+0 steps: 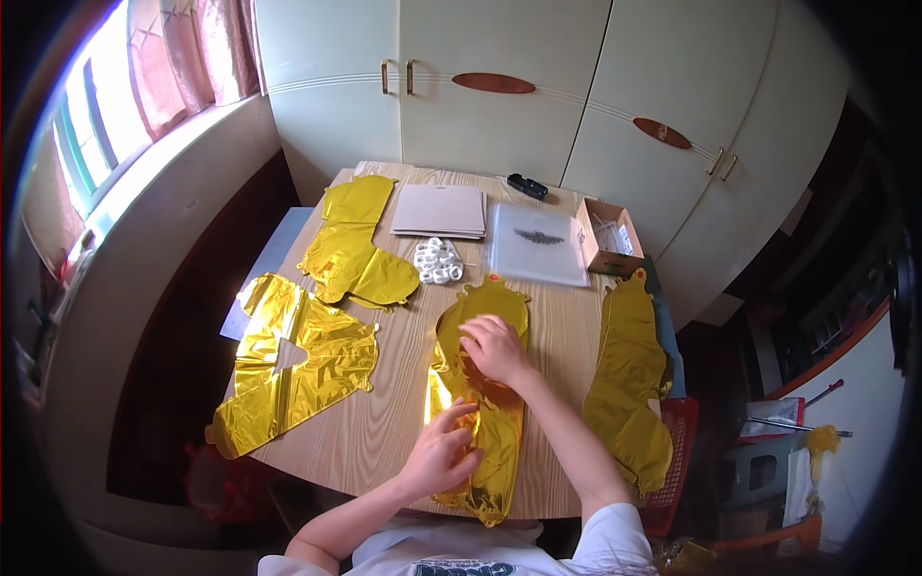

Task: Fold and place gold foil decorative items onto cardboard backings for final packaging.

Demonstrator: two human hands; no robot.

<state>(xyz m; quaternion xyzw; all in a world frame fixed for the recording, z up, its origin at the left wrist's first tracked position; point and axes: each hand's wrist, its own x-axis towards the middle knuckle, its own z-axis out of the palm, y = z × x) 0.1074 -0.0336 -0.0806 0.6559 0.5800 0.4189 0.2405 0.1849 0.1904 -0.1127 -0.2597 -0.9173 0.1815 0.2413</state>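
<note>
A flat gold foil balloon (497, 437), long and narrow, lies lengthwise in front of me with its near end at the table's front edge. Across its upper part rests my right hand (495, 348), fingers slightly bent and touching the foil. My left hand (444, 451) is at the balloon's lower left side, fingers apart and curved over the shiny foil. Neither hand visibly grips anything. To the left lie a letter-shaped gold foil balloon (331, 336) with a central hole and, beyond it, an L-like gold foil balloon (351, 245). Another gold foil balloon (624, 374) is along the right edge.
On the wooden table (394, 422), beyond the balloons, are white ring-shaped pieces (439, 261), stacked grey-beige cards (439, 208), clear plastic bags (538, 252), a black object (527, 186) and an open cardboard box (612, 252). A red basket (677, 456) stands beside the table's right edge.
</note>
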